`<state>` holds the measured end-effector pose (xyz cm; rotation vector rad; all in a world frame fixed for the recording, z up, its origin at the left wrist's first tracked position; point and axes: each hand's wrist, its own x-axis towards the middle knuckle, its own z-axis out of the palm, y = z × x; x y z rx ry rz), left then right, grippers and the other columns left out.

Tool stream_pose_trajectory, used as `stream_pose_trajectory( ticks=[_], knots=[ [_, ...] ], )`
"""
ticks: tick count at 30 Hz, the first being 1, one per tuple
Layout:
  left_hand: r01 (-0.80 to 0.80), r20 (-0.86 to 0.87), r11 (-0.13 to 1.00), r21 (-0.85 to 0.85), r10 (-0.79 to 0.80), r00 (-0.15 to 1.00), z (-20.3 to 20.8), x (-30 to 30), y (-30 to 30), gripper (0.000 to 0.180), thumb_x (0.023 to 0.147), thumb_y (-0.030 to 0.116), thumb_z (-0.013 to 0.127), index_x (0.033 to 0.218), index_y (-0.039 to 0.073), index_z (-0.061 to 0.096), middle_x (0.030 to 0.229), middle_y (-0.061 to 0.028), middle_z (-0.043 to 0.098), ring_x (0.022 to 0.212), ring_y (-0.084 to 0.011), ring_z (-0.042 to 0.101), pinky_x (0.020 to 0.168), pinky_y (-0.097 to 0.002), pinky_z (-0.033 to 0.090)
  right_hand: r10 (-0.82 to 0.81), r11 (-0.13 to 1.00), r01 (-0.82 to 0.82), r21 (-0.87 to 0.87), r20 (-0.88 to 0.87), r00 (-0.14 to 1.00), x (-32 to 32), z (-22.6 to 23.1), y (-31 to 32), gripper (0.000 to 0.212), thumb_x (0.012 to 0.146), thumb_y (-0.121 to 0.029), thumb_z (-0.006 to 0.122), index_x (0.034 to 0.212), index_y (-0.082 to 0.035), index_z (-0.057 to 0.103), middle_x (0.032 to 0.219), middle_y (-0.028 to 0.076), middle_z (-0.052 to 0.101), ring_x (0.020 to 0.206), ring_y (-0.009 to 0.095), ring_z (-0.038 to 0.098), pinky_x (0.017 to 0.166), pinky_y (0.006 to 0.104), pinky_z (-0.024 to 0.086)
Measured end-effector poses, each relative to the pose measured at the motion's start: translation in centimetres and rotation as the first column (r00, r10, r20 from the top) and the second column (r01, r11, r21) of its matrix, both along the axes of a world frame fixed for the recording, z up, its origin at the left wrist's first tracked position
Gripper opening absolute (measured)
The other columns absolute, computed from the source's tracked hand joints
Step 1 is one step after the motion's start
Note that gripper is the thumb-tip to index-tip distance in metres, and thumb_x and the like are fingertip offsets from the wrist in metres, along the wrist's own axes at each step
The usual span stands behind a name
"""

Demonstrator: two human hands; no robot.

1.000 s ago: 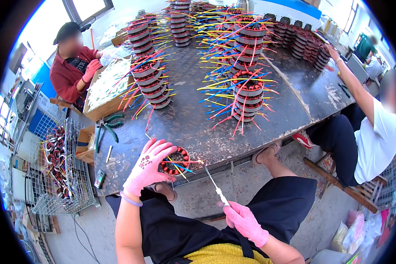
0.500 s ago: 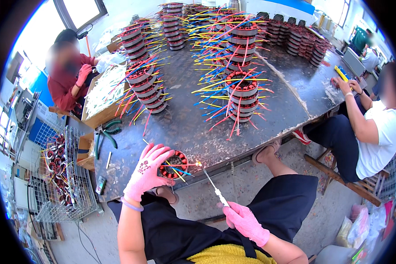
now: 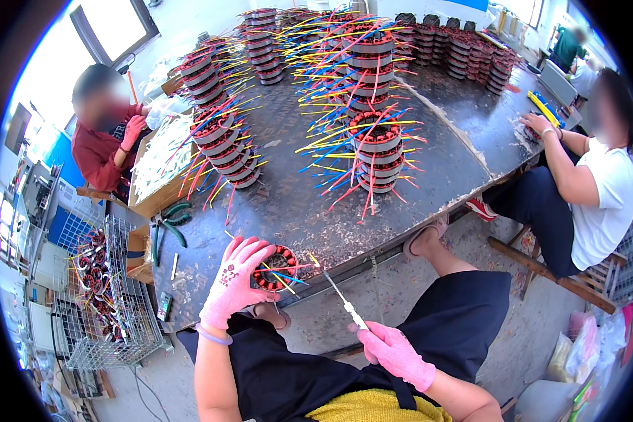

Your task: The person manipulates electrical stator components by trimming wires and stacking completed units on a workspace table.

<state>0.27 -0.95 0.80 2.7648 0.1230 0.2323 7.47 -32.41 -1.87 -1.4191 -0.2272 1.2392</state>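
1. Two pink-gloved hands working. Left hand [image 3: 238,278]: fingers over the top, thumb below, gripping the side of a red-wound ring [image 3: 289,258].
2. Right hand [image 3: 397,355]: fingers closed round the handle of a white-handled tool [image 3: 352,311]; its thin metal shaft points up-left toward the ring.
3. Ring sits at the table's front edge, opening facing up toward the wearer. Can't tell if it rests on the table [image 3: 464,165] or hangs in the grip. Red, yellow and blue leads [image 3: 286,283] stick out to the right; tool tip near their ends, apart from them.
4. Beyond: left stack [image 3: 221,144] and middle stack [image 3: 378,160] of similar rings, wires splayed.
5. Left side: green-handled pliers [image 3: 170,224], cardboard box [image 3: 146,202] of white strips, wire basket [image 3: 112,348] of wound parts.
6. Co-workers seated left [image 3: 102,158] and right [image 3: 601,183].
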Motion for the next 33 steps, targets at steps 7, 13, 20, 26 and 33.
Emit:
stream_pose_trajectory(
  ticks=[7,13,20,26,33],
  knots=[
    [-0.004,-0.001,1.0,-0.001,0.004,1.0,-0.2,0.0,-0.1,0.087,0.048,0.028,0.088,0.126,0.007,0.057,0.129,-0.0109,0.056,0.132,-0.0305,0.043,0.117,-0.0473,0.024,0.017,1.0,-0.017,0.008,0.033,0.999,0.0,-0.8,-0.2,0.036,0.101,-0.027,0.049,0.124,-0.001,0.058,0.068,-0.004,0.047,0.058,0.004,0.043,0.053,0.0233,0.036],
    [0.004,0.002,1.0,0.014,-0.004,1.0,0.2,0.0,-0.3,0.087,0.048,0.03,0.087,0.127,0.008,0.056,0.128,-0.0106,0.056,0.129,-0.0299,0.045,0.116,-0.0485,0.025,0.014,1.0,-0.015,0.022,0.041,0.999,0.0,-0.8,-0.2,0.036,0.101,-0.027,0.048,0.123,-0.001,0.058,0.067,-0.004,0.047,0.059,0.005,0.044,0.054,0.0234,0.037],
    [0.003,0.001,1.0,0.014,-0.003,1.0,0.0,0.0,-0.2,0.088,0.048,0.03,0.087,0.127,0.008,0.056,0.128,-0.0113,0.056,0.128,-0.0307,0.045,0.116,-0.0486,0.025,0.04,0.999,-0.041,0.005,0.072,0.997,0.2,-0.4,-0.1,0.036,0.101,-0.027,0.047,0.123,-0.001,0.057,0.067,-0.003,0.048,0.058,0.005,0.045,0.054,0.0235,0.038],
    [0.005,0.013,1.0,0.012,-0.005,1.0,-0.1,-0.1,-0.1,0.088,0.049,0.031,0.087,0.127,0.008,0.056,0.128,-0.0113,0.056,0.128,-0.031,0.045,0.116,-0.0487,0.025,0.023,1.0,-0.023,0.02,0.043,0.999,0.1,-0.5,0.0,0.035,0.101,-0.027,0.047,0.123,-0.001,0.058,0.067,-0.003,0.047,0.058,0.005,0.045,0.054,0.0236,0.038],
    [0.002,0.009,1.0,0.004,-0.002,1.0,0.0,0.0,-0.2,0.087,0.049,0.031,0.087,0.127,0.008,0.056,0.128,-0.011,0.056,0.129,-0.0307,0.045,0.116,-0.0487,0.025,0.017,1.0,-0.017,0.012,0.032,0.999,0.1,-0.1,0.0,0.039,0.1,-0.031,0.051,0.126,-0.002,0.057,0.068,-0.005,0.045,0.06,0.005,0.04,0.054,0.0211,0.032]
  ],
)
